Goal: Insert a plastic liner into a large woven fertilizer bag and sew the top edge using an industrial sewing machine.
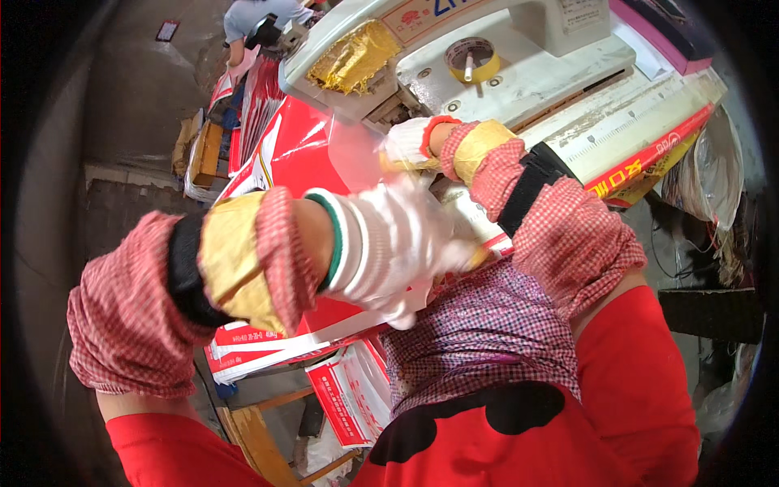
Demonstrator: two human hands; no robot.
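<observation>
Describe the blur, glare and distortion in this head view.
Head view: the left hand in its white glove is motion-blurred and overexposed; the clear plastic bag shows glare; the ruler edge of the white machine bends toward the rim; corners vignette black.

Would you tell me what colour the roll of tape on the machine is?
The roll of tape is yellow, best seen in the head view, atop the white machine.

Bright daylight from up top, glare on the white machine (pixel 519 73), left hand (pixel 389 243) glove motion-blurred and blown out, heavy fisheye bend, dark vignette at corners
</observation>
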